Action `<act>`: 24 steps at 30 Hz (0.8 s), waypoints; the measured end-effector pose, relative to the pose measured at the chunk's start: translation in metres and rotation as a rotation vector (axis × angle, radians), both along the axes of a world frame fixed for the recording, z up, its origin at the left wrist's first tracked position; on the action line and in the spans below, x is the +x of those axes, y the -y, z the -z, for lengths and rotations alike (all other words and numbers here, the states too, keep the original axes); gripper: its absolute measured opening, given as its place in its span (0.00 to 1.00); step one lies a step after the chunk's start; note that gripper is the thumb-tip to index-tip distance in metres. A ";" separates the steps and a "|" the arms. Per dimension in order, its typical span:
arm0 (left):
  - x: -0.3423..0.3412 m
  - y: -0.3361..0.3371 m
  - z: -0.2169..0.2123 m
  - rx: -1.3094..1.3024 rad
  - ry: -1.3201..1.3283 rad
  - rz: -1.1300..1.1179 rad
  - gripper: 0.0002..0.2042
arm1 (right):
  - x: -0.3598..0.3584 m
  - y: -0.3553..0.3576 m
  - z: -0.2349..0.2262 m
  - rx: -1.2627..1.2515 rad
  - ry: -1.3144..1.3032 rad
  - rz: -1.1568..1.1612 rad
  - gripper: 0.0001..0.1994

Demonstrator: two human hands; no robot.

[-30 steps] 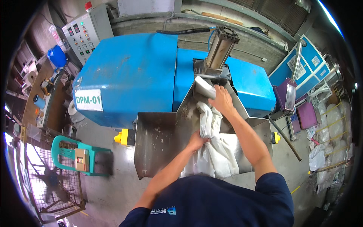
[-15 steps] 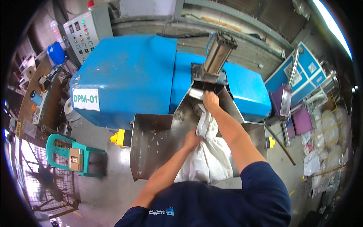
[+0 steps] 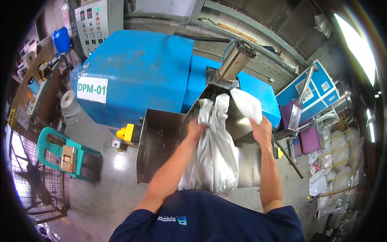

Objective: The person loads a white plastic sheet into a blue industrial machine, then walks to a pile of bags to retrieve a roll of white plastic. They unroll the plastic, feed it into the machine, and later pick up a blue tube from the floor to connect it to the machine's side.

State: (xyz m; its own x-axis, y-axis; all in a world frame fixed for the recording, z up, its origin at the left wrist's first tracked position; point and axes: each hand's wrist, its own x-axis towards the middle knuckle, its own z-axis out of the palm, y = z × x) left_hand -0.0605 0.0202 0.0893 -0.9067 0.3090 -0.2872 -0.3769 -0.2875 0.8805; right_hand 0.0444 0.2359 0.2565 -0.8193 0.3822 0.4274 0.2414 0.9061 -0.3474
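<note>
A large white sack (image 3: 213, 161) stands upright against the front of my body, its upper part gathered into folds that reach into the metal hopper (image 3: 161, 133). My left hand (image 3: 196, 131) is closed on the left side of its bunched neck. Off to the right, my right hand (image 3: 261, 128) grips the lower end of a smooth, flat white piece (image 3: 246, 104). That piece is raised over the right side of the hopper and stands apart from the sack's neck. Its exact kind does not show. The inside of the hopper is mostly hidden behind the sack.
Behind the hopper runs a blue machine (image 3: 137, 72) with a metal cylinder (image 3: 238, 62) on top. Yellow-and-black fittings (image 3: 129, 134) sit at the hopper's sides. A green chair (image 3: 68, 155) with a small box stands left; a metal bar (image 3: 288, 159) leans at right.
My right hand has come out of the hopper's top toward the right, lifting the white piece. The left hand has shifted slightly up and left with the sack's neck. My view has turned a little.
</note>
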 end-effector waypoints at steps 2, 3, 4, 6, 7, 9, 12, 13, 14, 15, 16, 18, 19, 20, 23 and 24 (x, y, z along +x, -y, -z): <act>-0.027 0.007 -0.005 -0.079 -0.034 -0.050 0.17 | 0.036 0.029 -0.005 -0.169 0.008 0.052 0.19; -0.039 -0.005 -0.011 -0.110 -0.135 -0.088 0.17 | 0.048 0.025 0.000 -0.223 -0.012 0.086 0.18; -0.055 -0.019 -0.009 -0.207 -0.183 -0.183 0.18 | 0.059 0.019 0.005 -0.272 -0.034 0.116 0.18; -0.074 -0.026 0.025 -0.460 -0.271 -0.365 0.20 | 0.072 0.024 0.031 -0.370 -0.091 0.141 0.18; -0.068 -0.032 0.035 -0.476 -0.213 -0.301 0.20 | 0.083 0.022 0.041 -0.383 -0.139 0.164 0.18; -0.054 -0.029 0.053 -0.513 -0.102 -0.186 0.22 | 0.096 0.018 0.052 -0.403 -0.198 0.175 0.18; -0.026 -0.019 0.061 -0.382 0.071 -0.003 0.19 | 0.103 0.018 0.059 -0.451 -0.195 0.156 0.18; -0.020 -0.011 0.064 -0.369 0.128 0.055 0.19 | 0.094 0.024 0.049 -0.475 -0.163 0.148 0.18; -0.016 -0.002 0.067 -0.303 0.188 0.126 0.19 | 0.083 0.028 0.041 -0.498 -0.129 0.136 0.18; -0.015 0.006 0.070 -0.230 0.246 0.185 0.19 | 0.068 0.031 0.031 -0.405 -0.122 0.078 0.18; -0.011 0.013 0.073 -0.154 0.307 0.249 0.19 | 0.053 0.031 0.024 -0.309 -0.111 0.026 0.18; 0.016 0.016 0.051 -0.110 0.360 0.326 0.18 | 0.017 0.021 0.019 -0.159 -0.052 -0.060 0.19; 0.031 0.015 0.038 -0.084 0.384 0.368 0.18 | -0.004 0.011 0.024 -0.061 0.025 -0.083 0.21; 0.041 0.015 0.035 -0.071 0.397 0.460 0.20 | -0.025 0.001 0.033 0.038 0.107 -0.109 0.23; 0.059 0.023 0.053 -0.052 0.431 0.606 0.27 | -0.082 0.017 0.044 0.034 0.234 -0.230 0.22; 0.067 0.026 0.054 -0.041 0.448 0.647 0.28 | -0.092 0.017 0.064 0.056 0.247 -0.188 0.22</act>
State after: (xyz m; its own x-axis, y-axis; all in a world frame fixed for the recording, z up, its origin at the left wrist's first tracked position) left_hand 0.0061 -0.0062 0.0349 -0.3459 0.7169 -0.6053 -0.7796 0.1393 0.6105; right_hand -0.0474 0.2185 0.1922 -0.9550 0.1958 0.2229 0.1387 0.9588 -0.2480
